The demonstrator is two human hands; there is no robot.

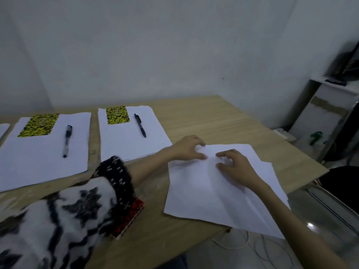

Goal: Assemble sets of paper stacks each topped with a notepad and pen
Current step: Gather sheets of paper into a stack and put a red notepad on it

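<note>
Two paper stacks lie on the wooden table. The left stack [41, 160] carries a yellow-black notepad [38, 125] and a pen [67, 141]. The middle stack [126, 140] carries a smaller yellow-black notepad [117, 115] and a black pen [140, 125]. At the right, a loose, fanned pile of white sheets [204, 191] overhangs the table's corner. My left hand [187, 147] pinches the top edge of this pile. My right hand [237, 167] rests on the sheets with fingers curled and spread. A red-patterned notepad [132, 216] lies partly under my left sleeve.
A sliver of another paper stack [3, 129] shows at the far left edge. The table's right edge [291, 144] runs diagonally; beyond it stand a white shelf unit [326, 105], a green object [315, 136] and a dark chair [342, 183]. Cables [242, 243] lie on the floor below.
</note>
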